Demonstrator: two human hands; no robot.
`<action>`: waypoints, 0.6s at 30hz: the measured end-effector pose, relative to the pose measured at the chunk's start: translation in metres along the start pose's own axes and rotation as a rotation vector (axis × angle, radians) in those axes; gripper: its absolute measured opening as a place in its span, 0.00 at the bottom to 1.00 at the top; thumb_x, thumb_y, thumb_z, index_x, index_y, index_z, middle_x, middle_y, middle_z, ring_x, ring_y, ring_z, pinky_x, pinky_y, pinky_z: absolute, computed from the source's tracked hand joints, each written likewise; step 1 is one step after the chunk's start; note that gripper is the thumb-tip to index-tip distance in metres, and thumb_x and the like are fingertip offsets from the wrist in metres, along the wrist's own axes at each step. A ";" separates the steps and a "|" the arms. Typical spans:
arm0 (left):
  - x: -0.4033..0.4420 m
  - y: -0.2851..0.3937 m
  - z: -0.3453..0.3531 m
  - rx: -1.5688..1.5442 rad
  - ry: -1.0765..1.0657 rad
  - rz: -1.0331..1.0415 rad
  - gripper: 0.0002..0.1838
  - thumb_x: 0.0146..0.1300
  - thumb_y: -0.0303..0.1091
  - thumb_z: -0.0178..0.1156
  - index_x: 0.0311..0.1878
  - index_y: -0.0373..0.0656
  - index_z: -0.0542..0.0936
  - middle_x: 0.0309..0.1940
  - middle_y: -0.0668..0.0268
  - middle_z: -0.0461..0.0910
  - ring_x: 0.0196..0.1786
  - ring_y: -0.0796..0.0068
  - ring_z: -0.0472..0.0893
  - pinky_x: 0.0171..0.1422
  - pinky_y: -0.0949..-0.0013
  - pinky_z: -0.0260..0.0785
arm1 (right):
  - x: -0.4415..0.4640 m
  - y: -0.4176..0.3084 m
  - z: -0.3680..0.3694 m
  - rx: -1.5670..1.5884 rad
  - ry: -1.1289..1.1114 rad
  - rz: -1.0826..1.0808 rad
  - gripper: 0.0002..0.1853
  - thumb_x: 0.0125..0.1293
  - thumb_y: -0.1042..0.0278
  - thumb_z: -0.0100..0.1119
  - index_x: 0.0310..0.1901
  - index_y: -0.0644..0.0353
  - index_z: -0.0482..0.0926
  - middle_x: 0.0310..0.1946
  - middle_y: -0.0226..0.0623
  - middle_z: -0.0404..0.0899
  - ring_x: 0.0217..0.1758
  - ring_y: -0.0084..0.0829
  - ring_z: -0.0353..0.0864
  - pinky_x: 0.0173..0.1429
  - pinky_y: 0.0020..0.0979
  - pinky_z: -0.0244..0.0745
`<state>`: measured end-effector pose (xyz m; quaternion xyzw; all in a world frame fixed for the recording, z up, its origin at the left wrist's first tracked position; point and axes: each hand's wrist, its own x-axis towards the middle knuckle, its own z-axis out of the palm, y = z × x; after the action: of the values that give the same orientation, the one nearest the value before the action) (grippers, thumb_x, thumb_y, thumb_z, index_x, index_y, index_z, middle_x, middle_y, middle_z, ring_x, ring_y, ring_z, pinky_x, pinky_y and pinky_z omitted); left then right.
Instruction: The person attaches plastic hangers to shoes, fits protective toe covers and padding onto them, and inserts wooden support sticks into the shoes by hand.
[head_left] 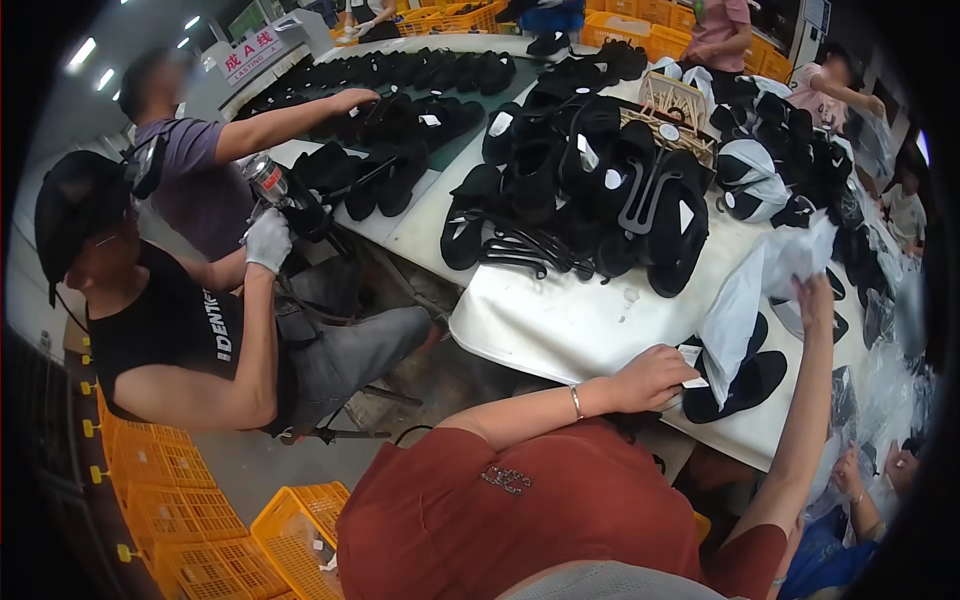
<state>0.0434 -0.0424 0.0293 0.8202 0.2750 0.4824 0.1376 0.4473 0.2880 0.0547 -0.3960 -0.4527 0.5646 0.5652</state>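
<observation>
My left hand (655, 380) is at the table's near edge, its fingers closed on a small white tag (692, 358) beside a pair of black shoes. The nearer black shoe (740, 392) lies next to these fingertips. My right hand (816, 298) is raised on the right, pinching a sheet of white tissue paper (745, 295). The sheet hangs down over part of the pair and hides it. Just behind my right hand are more dark shoes, partly covered.
A big heap of black shoes (680, 225) with black plastic shoe hangers (525, 250) covers the white table (560, 310). Clear plastic bags (885, 400) crowd the right. Two people sit at left, one holding a tool (270, 180). Yellow crates (200, 490) stand on the floor.
</observation>
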 end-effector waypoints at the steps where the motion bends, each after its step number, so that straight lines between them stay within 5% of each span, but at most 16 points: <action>1: 0.000 -0.001 0.000 -0.018 -0.018 -0.027 0.25 0.56 0.23 0.63 0.60 0.42 0.79 0.46 0.62 0.81 0.55 0.57 0.77 0.64 0.56 0.68 | -0.016 -0.034 0.052 0.072 0.092 -0.083 0.06 0.77 0.73 0.51 0.51 0.64 0.71 0.40 0.32 0.71 0.42 0.27 0.79 0.71 0.49 0.79; 2: 0.001 -0.002 0.000 -0.036 -0.036 -0.054 0.25 0.57 0.23 0.63 0.60 0.42 0.79 0.46 0.62 0.81 0.55 0.56 0.77 0.64 0.56 0.68 | 0.057 -0.014 -0.033 0.186 -0.318 -0.233 0.08 0.78 0.74 0.50 0.53 0.67 0.73 0.43 0.35 0.74 0.42 0.28 0.78 0.74 0.50 0.76; 3: 0.002 -0.003 -0.001 -0.031 -0.033 -0.056 0.25 0.57 0.23 0.63 0.60 0.42 0.79 0.46 0.62 0.81 0.55 0.56 0.77 0.64 0.56 0.68 | 0.029 -0.057 0.020 0.171 -0.022 -0.250 0.11 0.78 0.74 0.50 0.57 0.68 0.74 0.49 0.38 0.78 0.47 0.31 0.82 0.75 0.48 0.75; 5: 0.004 -0.005 0.000 -0.023 -0.021 -0.114 0.24 0.58 0.22 0.62 0.60 0.41 0.79 0.46 0.61 0.81 0.55 0.55 0.77 0.63 0.55 0.68 | 0.012 -0.120 0.050 0.180 0.009 -0.305 0.17 0.77 0.71 0.54 0.64 0.67 0.73 0.62 0.43 0.79 0.64 0.39 0.81 0.70 0.40 0.78; 10: 0.034 -0.011 0.009 -0.025 0.089 -0.172 0.19 0.58 0.21 0.59 0.55 0.40 0.79 0.48 0.58 0.81 0.54 0.52 0.75 0.62 0.55 0.69 | -0.016 -0.223 0.024 0.208 -0.110 -0.508 0.19 0.79 0.68 0.54 0.66 0.67 0.73 0.63 0.43 0.80 0.64 0.36 0.81 0.70 0.37 0.76; 12: 0.046 -0.016 0.018 -0.025 0.061 -0.182 0.22 0.59 0.20 0.60 0.58 0.40 0.78 0.52 0.58 0.81 0.57 0.53 0.76 0.64 0.53 0.69 | -0.041 -0.260 0.006 0.184 0.023 -0.591 0.21 0.81 0.69 0.50 0.67 0.74 0.71 0.67 0.51 0.76 0.70 0.38 0.76 0.70 0.33 0.77; 16: 0.051 -0.024 0.038 0.001 0.047 -0.200 0.23 0.58 0.23 0.62 0.59 0.40 0.78 0.55 0.57 0.80 0.59 0.52 0.76 0.65 0.53 0.68 | -0.151 -0.284 0.095 -0.058 0.203 -0.879 0.15 0.72 0.68 0.55 0.49 0.73 0.81 0.47 0.50 0.85 0.48 0.39 0.86 0.54 0.34 0.82; 17: 0.050 -0.025 0.036 -0.012 0.039 -0.191 0.23 0.58 0.23 0.62 0.59 0.40 0.78 0.55 0.57 0.80 0.59 0.52 0.76 0.65 0.53 0.68 | -0.164 -0.282 0.062 0.286 0.201 -0.765 0.12 0.71 0.72 0.58 0.49 0.72 0.81 0.46 0.50 0.85 0.48 0.40 0.86 0.54 0.37 0.83; 18: 0.048 -0.027 0.031 -0.060 0.122 -0.154 0.24 0.58 0.24 0.63 0.60 0.40 0.78 0.55 0.57 0.80 0.59 0.52 0.77 0.65 0.53 0.69 | -0.166 -0.276 0.030 0.280 0.232 -0.780 0.14 0.72 0.72 0.57 0.52 0.74 0.78 0.50 0.53 0.83 0.52 0.42 0.84 0.58 0.37 0.81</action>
<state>0.0803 0.0090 0.0355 0.7614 0.3304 0.5274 0.1816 0.5036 0.1074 0.3172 -0.1759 -0.4210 0.3163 0.8317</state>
